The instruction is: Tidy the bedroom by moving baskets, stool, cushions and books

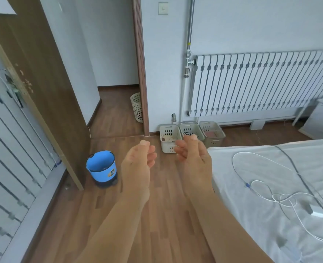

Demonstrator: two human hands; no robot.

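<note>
Two bare forearms reach out over a wood-plank floor [162,205] in a bedroom, both hands empty. The left hand [137,160] and the right hand [192,154] hang side by side in mid-air, a small gap between them, palms turned toward each other; the fingers [180,149] of each are loosely curled and hold nothing.

Beyond the hands, three pale slotted baskets stand in a row on the floor against the far wall, touching one another, below the left end of a white radiator [251,82]. The left basket [169,138] sits just beside the door frame and is partly covered by the right hand; something light lies inside it. The middle basket [191,129] holds a dark-patterned item, and the right basket [213,134] shows something pinkish at its bottom. A taller round basket [137,107] stands past the doorway, in the hall, half hidden by the frame.

A blue bucket [101,168] rests on the floor near the foot of the open brown door [42,82], left of the left hand. At right, the corner of a bed [261,168] with a white sheet carries a tangle of white cable [270,198] and a small white charger [317,213]. A white cabinet [322,118] stands at the far right edge, under the radiator's right end.
</note>
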